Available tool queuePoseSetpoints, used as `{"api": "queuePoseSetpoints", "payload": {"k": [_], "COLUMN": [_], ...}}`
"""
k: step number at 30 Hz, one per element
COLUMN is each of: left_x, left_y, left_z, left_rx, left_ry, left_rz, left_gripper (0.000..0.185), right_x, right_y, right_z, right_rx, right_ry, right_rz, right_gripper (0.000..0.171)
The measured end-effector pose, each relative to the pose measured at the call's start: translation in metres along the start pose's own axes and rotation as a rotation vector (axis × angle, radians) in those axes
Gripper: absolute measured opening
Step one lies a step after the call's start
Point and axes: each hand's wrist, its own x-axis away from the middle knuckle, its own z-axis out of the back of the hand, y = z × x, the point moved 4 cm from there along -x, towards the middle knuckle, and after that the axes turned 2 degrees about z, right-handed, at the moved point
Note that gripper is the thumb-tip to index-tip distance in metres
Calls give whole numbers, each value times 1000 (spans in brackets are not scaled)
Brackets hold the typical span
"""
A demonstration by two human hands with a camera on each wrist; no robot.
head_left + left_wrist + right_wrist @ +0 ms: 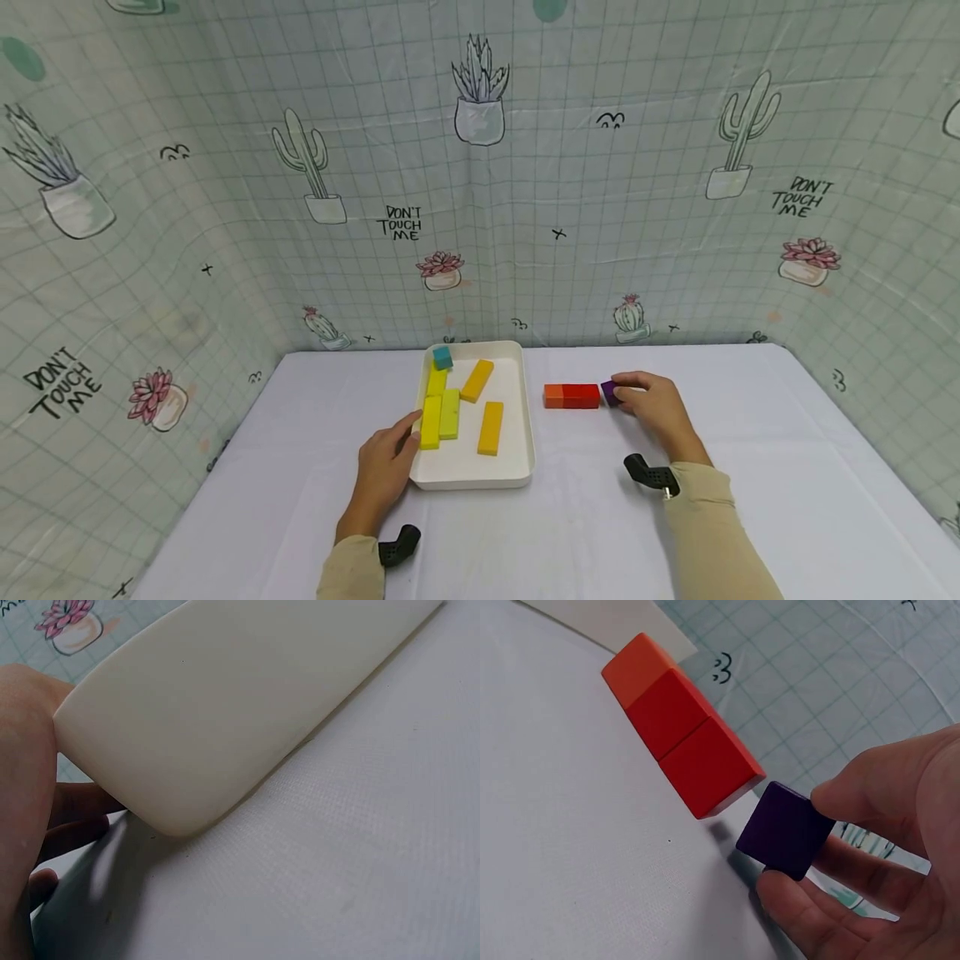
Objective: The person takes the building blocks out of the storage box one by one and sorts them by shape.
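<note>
- My right hand (658, 406) pinches a purple cube (785, 829) between thumb and fingers, near the middle of the surface's (750, 467) far edge; in the right wrist view the cube looks slightly lifted and tilted, just beside the row's end, with a small gap showing.
- The row so far: an orange block (553, 396) nearest the tray, then a red block (581, 396); the wrist view shows that red stretch as two cubes touching.
- My left hand (386, 471) rests against the near left side of the white tray (472, 479), thumb on the rim by a yellow block (431, 422), fingers lying along the outer wall; it steadies the tray and grips no block.
- In the tray lie more yellow and amber blocks and a teal cube (442, 357) at the far corner.
- I judge the step in hand to be adding the purple cube to the row; the next move calls for squaring it and setting it flush against the red end without nudging the row.
</note>
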Motion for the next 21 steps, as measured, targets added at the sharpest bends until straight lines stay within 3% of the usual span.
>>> {"api": "queuePoseSetpoints", "payload": {"k": [5,12,21], "left_x": [0,1,1], "left_y": [0,0,0], "left_z": [0,1,1], "left_rx": [-2,2,7], "left_ry": [-1,0,3], "left_rz": [7,6,-6], "left_gripper": [43,43,42], "right_x": [1,-1,-2], "right_y": [0,1,1], "right_z": [-1,0,2], "right_rx": [101,151,225], "right_ry": [12,7,-14], "right_rz": [27,36,109], "right_gripper": [37,37,36]}}
